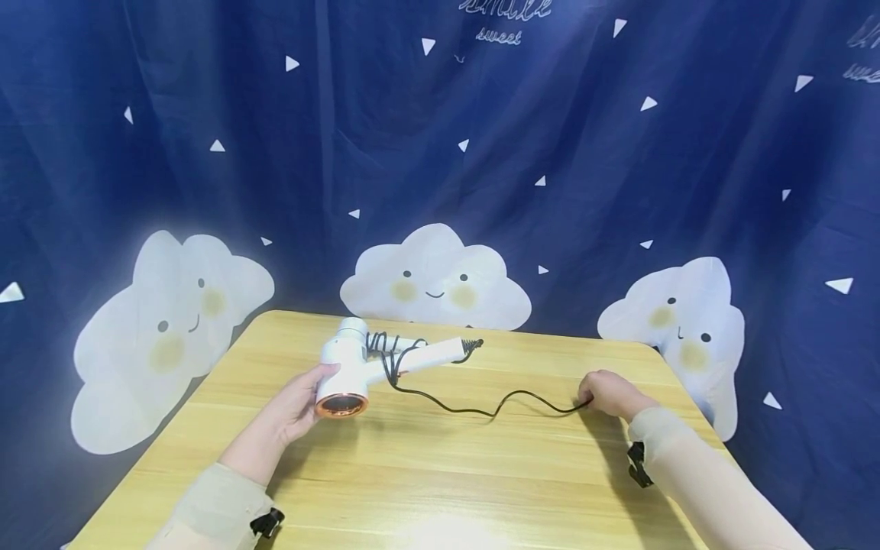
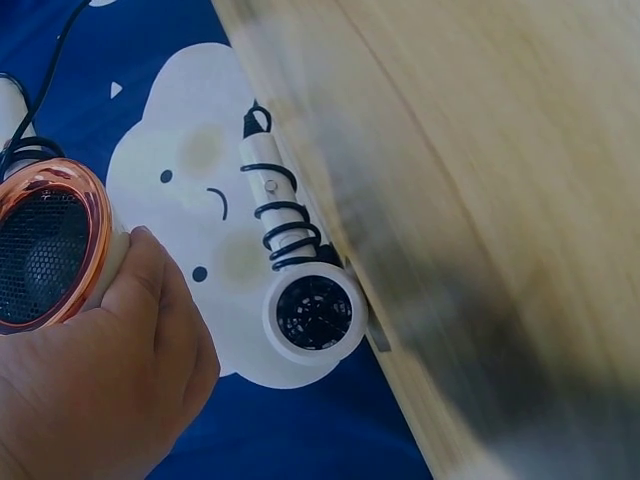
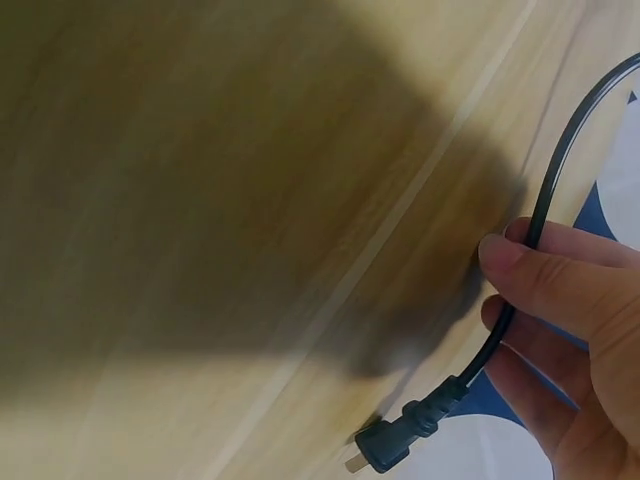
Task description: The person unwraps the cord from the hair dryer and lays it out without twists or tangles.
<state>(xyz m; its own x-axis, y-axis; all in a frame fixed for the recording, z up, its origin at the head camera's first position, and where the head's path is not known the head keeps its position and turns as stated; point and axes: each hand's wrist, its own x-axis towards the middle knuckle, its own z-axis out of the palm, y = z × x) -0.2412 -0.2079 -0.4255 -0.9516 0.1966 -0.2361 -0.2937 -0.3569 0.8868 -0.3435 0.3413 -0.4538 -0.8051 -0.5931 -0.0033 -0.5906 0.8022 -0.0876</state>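
With my left hand point(image 1: 301, 401) I grip the barrel of a white hair dryer point(image 1: 344, 374). Its copper-ringed mesh end point(image 2: 45, 255) faces toward me, and its handle points right. Black cord point(image 1: 470, 411) loops by the handle and runs in a loose wave to my right hand point(image 1: 608, 393). There, thumb and fingers pinch the cord point(image 3: 548, 190) a little behind its two-pin plug point(image 3: 385, 445), which hangs just over or on the tabletop; which one I cannot tell. A second white hair dryer point(image 2: 315, 312), cord coiled round its handle, lies behind the first, partly hidden in the head view.
The wooden table point(image 1: 440, 473) spans the space between both arms. Beyond its far edge hangs a dark blue curtain point(image 1: 412, 176) with white triangles and smiling clouds. Black straps point(image 1: 639, 464) sit at the wrists over pale sleeves.
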